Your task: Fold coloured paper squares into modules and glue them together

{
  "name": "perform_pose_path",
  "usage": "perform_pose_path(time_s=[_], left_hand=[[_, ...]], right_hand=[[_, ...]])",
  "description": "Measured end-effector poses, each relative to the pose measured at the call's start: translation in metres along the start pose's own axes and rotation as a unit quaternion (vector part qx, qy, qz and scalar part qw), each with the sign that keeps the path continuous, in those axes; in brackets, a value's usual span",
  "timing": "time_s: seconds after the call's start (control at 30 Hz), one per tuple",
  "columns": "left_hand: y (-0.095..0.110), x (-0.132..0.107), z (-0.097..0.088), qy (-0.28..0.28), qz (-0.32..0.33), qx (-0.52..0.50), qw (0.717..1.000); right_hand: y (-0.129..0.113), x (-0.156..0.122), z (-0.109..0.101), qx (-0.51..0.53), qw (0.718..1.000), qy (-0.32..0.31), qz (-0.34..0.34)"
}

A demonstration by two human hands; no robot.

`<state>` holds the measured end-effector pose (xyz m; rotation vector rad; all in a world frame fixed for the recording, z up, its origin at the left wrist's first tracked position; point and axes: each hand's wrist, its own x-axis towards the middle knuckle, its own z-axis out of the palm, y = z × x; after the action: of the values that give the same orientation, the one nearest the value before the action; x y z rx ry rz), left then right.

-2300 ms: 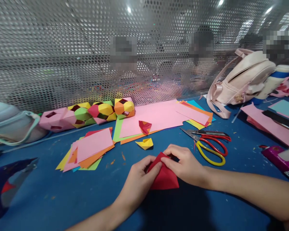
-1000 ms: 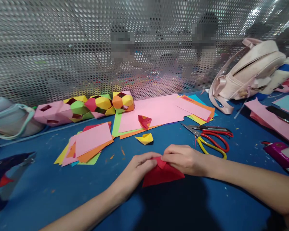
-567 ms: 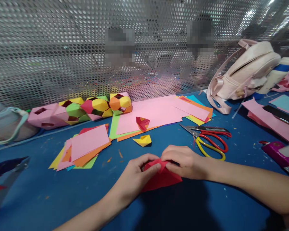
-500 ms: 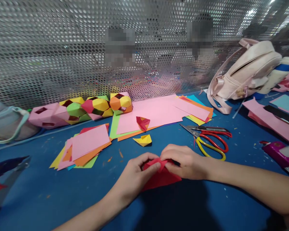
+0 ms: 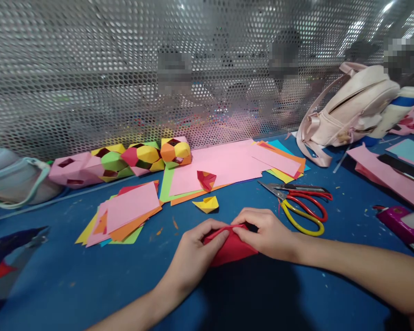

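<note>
A sheet of red paper (image 5: 232, 252) is pinched by its folded upper edge between both hands, low over the blue table. My left hand (image 5: 202, 243) is closed on its left part, thumb lying across the front. On the right part, my right hand (image 5: 262, 234) is closed with thumb and fingers at the fold; some fingertips are hidden behind the paper. Just beyond lie a small folded yellow paper piece (image 5: 207, 204) and a red-and-orange one (image 5: 206, 180). Scissors with red and yellow handles (image 5: 301, 216) rest beyond my right wrist, beside a dark-handled cutter (image 5: 307, 189).
Stacked coloured paper (image 5: 134, 207) lies left; larger pink sheets (image 5: 221, 165) lie behind. Paper polyhedra (image 5: 143, 158) line up along a perforated metal screen (image 5: 124, 69), with people visible behind it. A pale backpack (image 5: 355, 105), bottle (image 5: 400, 112) and purple object (image 5: 398, 225) are right.
The fold at the paper's top edge looks flatter, with the raised flap near my thumbs now down. My right thumb has shifted onto the front. The view has tilted slightly.
</note>
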<state>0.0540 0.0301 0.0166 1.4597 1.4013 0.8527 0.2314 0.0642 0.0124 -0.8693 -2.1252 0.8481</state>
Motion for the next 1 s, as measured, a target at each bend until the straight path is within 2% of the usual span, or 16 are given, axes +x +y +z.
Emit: perform_pose_path(time_s=[0.23, 0.4, 0.53, 0.67, 0.73, 0.8, 1.0], left_hand=[[-0.007, 0.001, -0.006, -0.036, -0.015, -0.033, 0.999], [-0.01, 0.004, -0.012, -0.092, -0.035, -0.067, 0.993], [-0.004, 0.004, -0.017, -0.113, -0.061, -0.117, 0.985], [0.007, 0.006, -0.014, -0.093, -0.032, -0.038, 0.994], [0.01, 0.008, -0.009, -0.072, -0.018, 0.0, 0.997], [0.01, 0.01, -0.005, -0.048, -0.016, 0.015, 0.999], [-0.001, 0.01, -0.003, 0.013, -0.052, -0.024, 0.998]], right_hand=[[0.005, 0.003, -0.002, -0.016, 0.999, 0.024, -0.019], [0.005, 0.005, -0.005, -0.021, 1.0, 0.005, -0.009], [0.005, 0.006, -0.006, -0.04, 0.999, -0.004, -0.03], [0.005, 0.006, -0.006, -0.058, 0.995, -0.027, -0.078], [0.004, 0.006, -0.006, -0.055, 0.995, -0.032, -0.079], [0.002, 0.006, -0.005, -0.044, 0.998, -0.026, -0.049], [-0.002, 0.007, -0.005, 0.05, 0.991, -0.024, 0.124]])
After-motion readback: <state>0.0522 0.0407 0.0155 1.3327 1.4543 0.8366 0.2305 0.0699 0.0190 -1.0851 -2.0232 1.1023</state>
